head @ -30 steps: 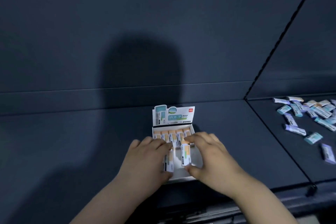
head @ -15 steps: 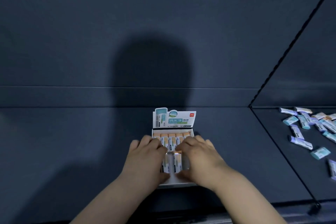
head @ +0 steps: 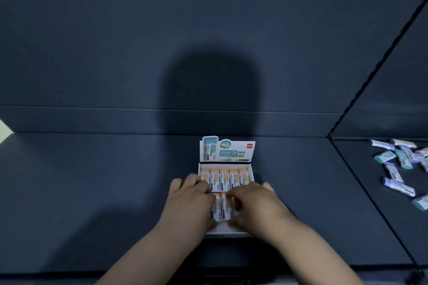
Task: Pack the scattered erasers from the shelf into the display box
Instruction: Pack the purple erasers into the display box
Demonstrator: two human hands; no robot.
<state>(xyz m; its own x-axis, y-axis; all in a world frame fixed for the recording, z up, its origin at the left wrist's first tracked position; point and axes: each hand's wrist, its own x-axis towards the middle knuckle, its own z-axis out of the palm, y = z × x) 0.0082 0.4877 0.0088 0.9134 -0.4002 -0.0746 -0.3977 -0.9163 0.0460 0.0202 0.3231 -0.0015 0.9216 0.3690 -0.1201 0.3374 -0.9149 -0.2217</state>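
Observation:
A white display box [head: 227, 233] with an upright printed lid [head: 228, 149] stands on the dark shelf in front of me. Its back row [head: 224, 178] is filled with several orange-and-white erasers. Two more orange erasers [head: 222, 207] stand side by side in the front row, between my hands. My left hand [head: 191, 202] pinches the left one lengthwise between fingertips and thumb. My right hand [head: 258, 207] pinches the right one the same way. The rest of the front row is hidden under my hands.
Several loose blue, teal and purple erasers [head: 393, 170] lie scattered on the adjoining shelf section at the right, past a dark seam [head: 361, 190]. A dark back wall rises behind the box. The shelf's front edge [head: 208, 272] runs below my forearms.
My right hand has moved left with its eraser and set it close beside the one under my left hand. Both hands now sit lower in the box's front row.

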